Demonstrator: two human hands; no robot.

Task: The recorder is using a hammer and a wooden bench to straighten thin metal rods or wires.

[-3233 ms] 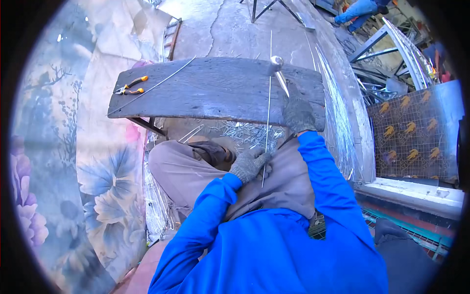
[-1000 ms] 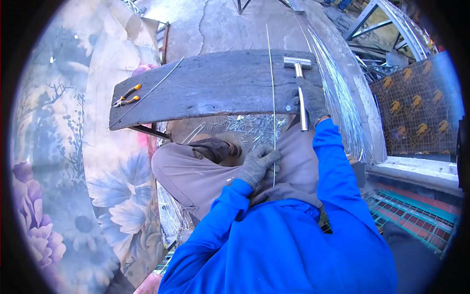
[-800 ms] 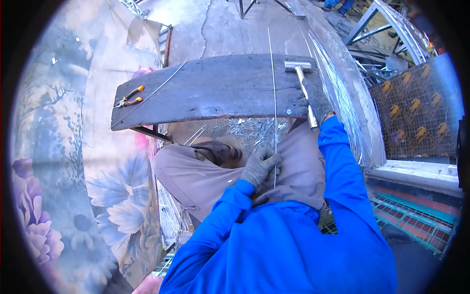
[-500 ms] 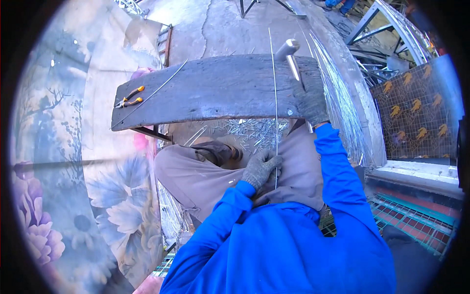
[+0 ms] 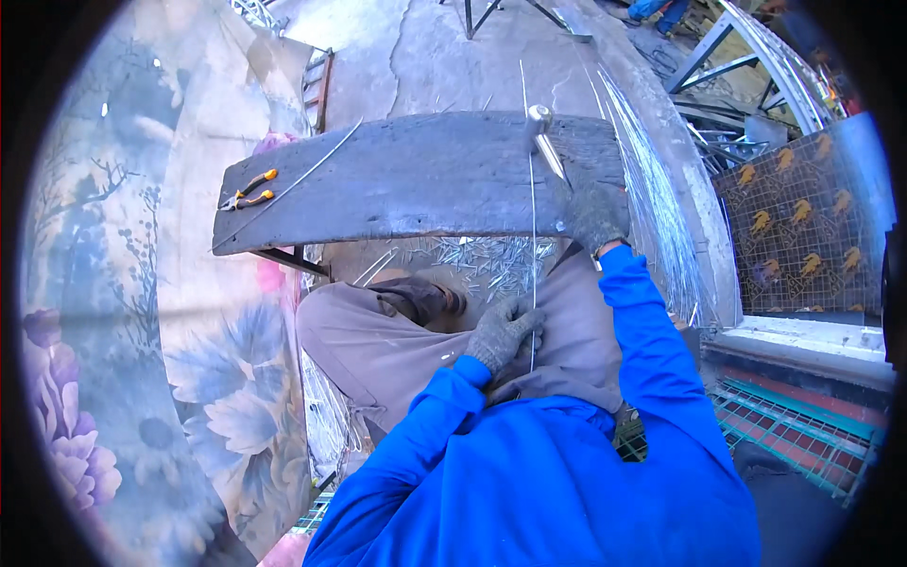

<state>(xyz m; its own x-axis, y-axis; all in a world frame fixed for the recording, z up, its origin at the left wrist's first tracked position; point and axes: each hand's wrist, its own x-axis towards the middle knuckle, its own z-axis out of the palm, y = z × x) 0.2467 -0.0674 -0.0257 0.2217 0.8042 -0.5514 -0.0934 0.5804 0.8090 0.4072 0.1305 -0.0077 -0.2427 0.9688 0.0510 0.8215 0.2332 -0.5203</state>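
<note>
A thin straight metal rod lies across the dark wooden bench, one end past the far edge, the other over my lap. My left hand, in a grey glove, is closed around the rod's near part above my thigh. In my gloved right hand at the bench's right end is a metal hammer. The hammer's head is at the rod near the far edge; whether they touch I cannot tell. Pliers with orange-and-black handles lie at the bench's left end, with a second rod lying slantwise beside them.
Many short cut metal pieces litter the floor under the bench. A bundle of long thin rods lies to the right. A flowered cloth hangs at left. Metal frames stand at the far right, where part of another person shows.
The hammer has come down toward the bench, its head moving left and nearer to the rod. My right hand has shifted slightly. My left hand keeps its hold on the rod.
</note>
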